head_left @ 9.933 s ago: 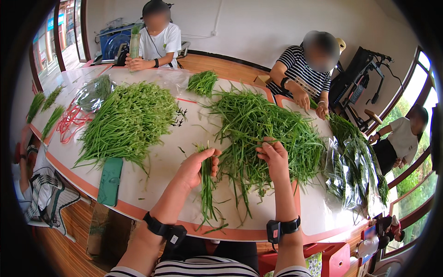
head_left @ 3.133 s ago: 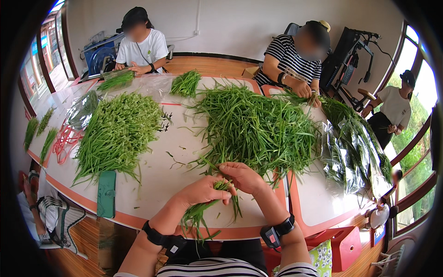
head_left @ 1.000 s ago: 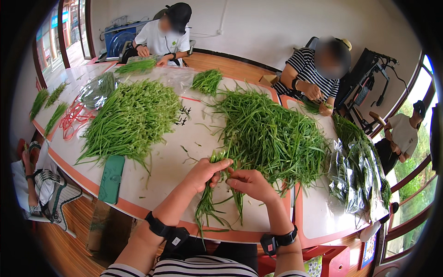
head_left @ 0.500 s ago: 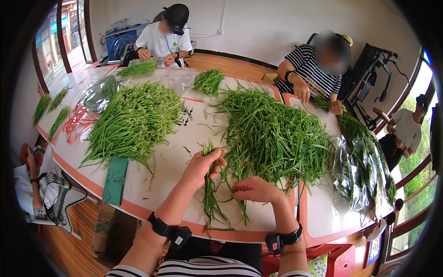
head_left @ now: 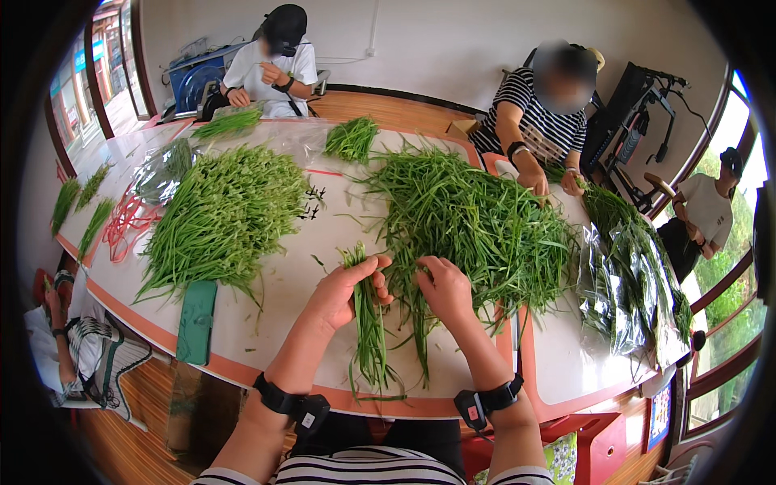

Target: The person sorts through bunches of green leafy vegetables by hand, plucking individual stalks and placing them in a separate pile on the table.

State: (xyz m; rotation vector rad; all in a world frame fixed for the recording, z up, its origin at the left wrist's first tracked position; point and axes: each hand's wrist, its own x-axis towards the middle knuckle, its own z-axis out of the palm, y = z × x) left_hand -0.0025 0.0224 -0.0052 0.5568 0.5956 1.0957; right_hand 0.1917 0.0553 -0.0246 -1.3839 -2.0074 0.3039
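— What lies at the far left of the white, orange-edged counter [head_left: 283, 275]?

— A tangle of red rubber bands [head_left: 125, 222], then a wide heap of sorted green stalks [head_left: 222, 214] with a flat green plastic block [head_left: 196, 321] at its near end.

— And the hands?

— The left hand [head_left: 343, 291] is closed around a slim bunch of long green stalks [head_left: 368, 323], whose tips stick up above the thumb while the rest trails toward the near counter edge. Just beside it, the right hand [head_left: 444, 291] is curled, fingers pinching loose stalks at the near edge of the big loose pile of green stalks [head_left: 477, 222].

— Farther right?

— Clear plastic bags of greens [head_left: 626, 283].
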